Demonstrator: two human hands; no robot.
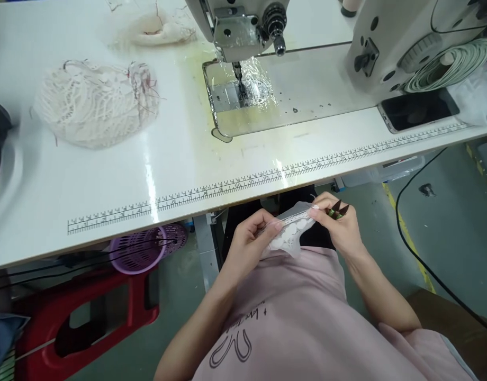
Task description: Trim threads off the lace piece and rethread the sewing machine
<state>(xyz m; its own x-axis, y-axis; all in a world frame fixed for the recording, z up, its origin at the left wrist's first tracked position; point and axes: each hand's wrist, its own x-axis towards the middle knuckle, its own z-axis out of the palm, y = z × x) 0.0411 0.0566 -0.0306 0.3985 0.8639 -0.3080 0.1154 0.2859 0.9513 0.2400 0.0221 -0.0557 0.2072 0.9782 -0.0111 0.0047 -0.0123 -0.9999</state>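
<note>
The white lace piece [291,232] looks thin, partly sheer and patterned.

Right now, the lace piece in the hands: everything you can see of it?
The lace piece is white, thin and partly see-through, like light fabric, with patterned lace and a plainer sheer area. A narrow band runs along it. The left hand and right hand pinch it at opposite ends, in front of the table; its lower edge looks loose.

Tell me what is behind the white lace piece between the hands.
Past the lace piece, dark clothing and the pink shirt show. What lies directly behind it is covered; the left hand and right hand hide parts of it.
</note>
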